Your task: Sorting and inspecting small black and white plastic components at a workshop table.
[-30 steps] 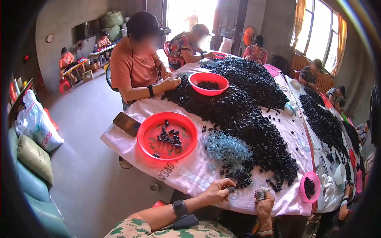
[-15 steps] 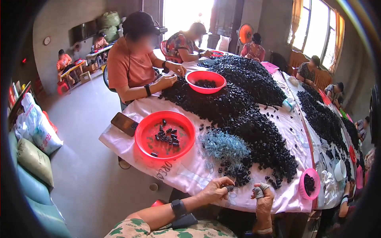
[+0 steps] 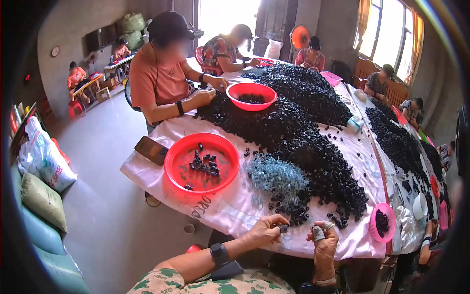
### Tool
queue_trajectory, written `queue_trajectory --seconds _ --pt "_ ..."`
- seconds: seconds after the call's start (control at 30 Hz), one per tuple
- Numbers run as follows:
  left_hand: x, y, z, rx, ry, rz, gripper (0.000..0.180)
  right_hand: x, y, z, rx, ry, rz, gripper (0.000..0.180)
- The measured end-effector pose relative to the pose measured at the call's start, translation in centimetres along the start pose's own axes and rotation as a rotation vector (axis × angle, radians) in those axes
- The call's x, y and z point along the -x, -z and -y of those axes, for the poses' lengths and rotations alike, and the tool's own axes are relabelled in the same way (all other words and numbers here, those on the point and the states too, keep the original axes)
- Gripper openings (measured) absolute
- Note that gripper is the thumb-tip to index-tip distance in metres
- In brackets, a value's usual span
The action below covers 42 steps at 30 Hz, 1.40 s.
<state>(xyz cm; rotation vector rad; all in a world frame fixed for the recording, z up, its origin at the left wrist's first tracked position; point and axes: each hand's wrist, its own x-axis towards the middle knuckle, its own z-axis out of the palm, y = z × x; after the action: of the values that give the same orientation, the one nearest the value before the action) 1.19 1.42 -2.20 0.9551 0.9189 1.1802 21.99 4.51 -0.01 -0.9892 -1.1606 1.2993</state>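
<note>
My left hand [image 3: 266, 231] is closed at the table's near edge, its thumb and fingers pinching a small black plastic piece [image 3: 283, 228]. A short gap away, my right hand [image 3: 324, 244] is raised with its fingers curled together. Grey wraps cover some of its fingertips, and what they pinch is too small to make out. Just beyond both hands lies a large heap of small black plastic pieces [image 3: 325, 169]. Small clear bluish plastic pieces [image 3: 276, 175] form a lower pile at its left side.
A red basin [image 3: 208, 190] with some black pieces stands left, beside a phone [image 3: 152, 150]. Another red basin [image 3: 252, 107] sits by a co-worker in orange [image 3: 159, 78]. At right is a pink basket [image 3: 376, 239]. Sacks [image 3: 43, 201] line the far left.
The view has shifted slightly. My left hand has risen a little toward the pile, and my right fingers have curled in closer. The co-worker's hands have moved slightly.
</note>
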Motion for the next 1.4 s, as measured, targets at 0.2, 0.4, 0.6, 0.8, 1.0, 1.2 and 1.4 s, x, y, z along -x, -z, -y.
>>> queue_trajectory --seconds 0.2,0.4,0.6,0.8,1.0,1.2,1.4 --pt "-0.4 0.2 0.2 0.109 0.033 0.059 0.025 0.0 0.3 -0.4 0.053 0.056 0.072 0.013" --pt "0.4 -1.0 -2.4 0.189 0.162 0.118 0.019 0.6 -1.9 1.5 0.028 0.039 0.131 0.018" --pt "0.3 -1.1 -2.3 0.154 0.215 0.154 0.020 0.8 -1.9 0.8 0.005 0.007 0.163 0.021" --pt "0.7 -1.1 -1.8 0.205 0.215 0.142 0.019 1.6 -2.4 0.9 -0.037 -0.014 0.200 0.022" --pt "0.9 -1.5 -2.4 0.175 0.220 0.127 0.021 1.4 -2.3 0.6 0.079 0.050 0.213 0.020" --pt "1.0 -1.5 -2.7 0.176 0.211 0.119 0.023 1.5 -3.0 1.0 0.188 0.162 0.251 0.022" --pt "0.9 -1.7 -2.8 0.124 0.207 0.103 0.023 1.1 -2.5 1.0 0.421 0.324 0.270 0.028"
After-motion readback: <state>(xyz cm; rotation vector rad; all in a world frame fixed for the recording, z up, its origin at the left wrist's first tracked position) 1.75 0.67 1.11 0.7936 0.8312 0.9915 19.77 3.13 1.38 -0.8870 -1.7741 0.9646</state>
